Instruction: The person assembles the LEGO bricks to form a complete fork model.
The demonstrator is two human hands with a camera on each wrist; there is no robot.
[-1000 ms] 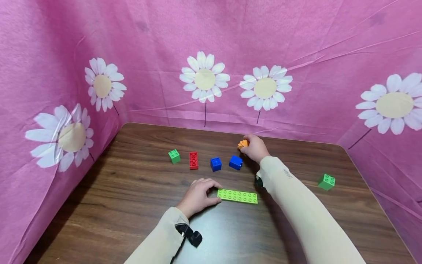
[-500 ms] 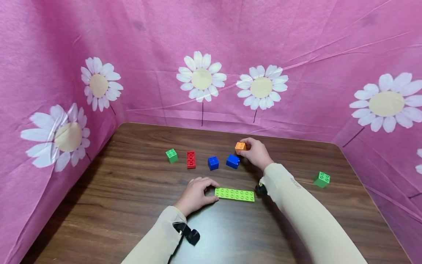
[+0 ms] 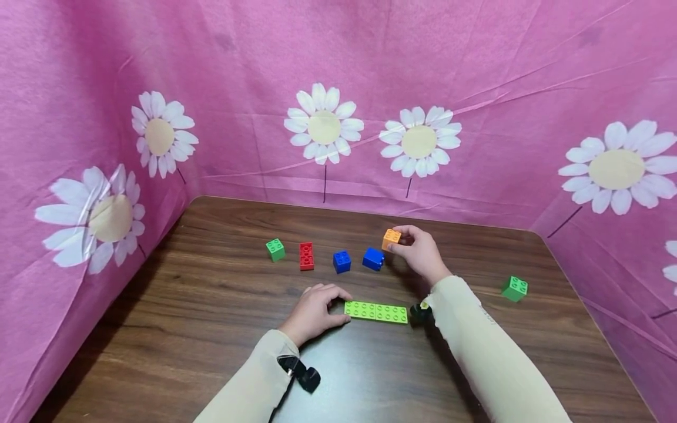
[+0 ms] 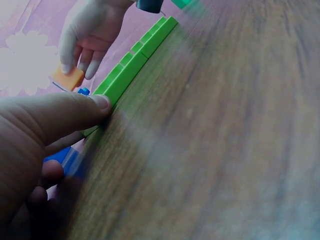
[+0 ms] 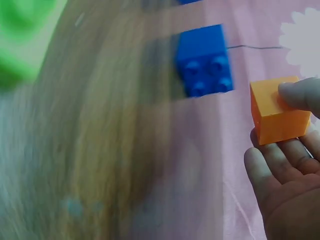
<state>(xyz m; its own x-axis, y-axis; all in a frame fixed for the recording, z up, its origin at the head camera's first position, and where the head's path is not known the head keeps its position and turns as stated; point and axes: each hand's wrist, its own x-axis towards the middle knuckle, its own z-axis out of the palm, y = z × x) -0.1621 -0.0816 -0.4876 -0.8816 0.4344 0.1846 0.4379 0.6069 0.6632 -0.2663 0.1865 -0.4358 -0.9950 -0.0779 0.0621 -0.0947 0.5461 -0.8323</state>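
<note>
Two lime green toy bricks lie end to end on the table, studs up, with a seam between them. My left hand pinches their left end; in the left wrist view its thumb presses the near side. An orange brick is held in my right hand at the back of the table, studs up. The right wrist view shows the thumb on one face of this orange brick and fingers on another. Closest to that hand is a blue brick tipped on its side.
Left of the tipped brick stand another blue brick, a red brick and a green brick. A second green brick sits tilted at the right. Pink flowered cloth walls the wooden table.
The orange brick has turned from studs facing left to studs up in my right hand. It has since shifted slightly right. My left hand stays at the lime green bricks.
</note>
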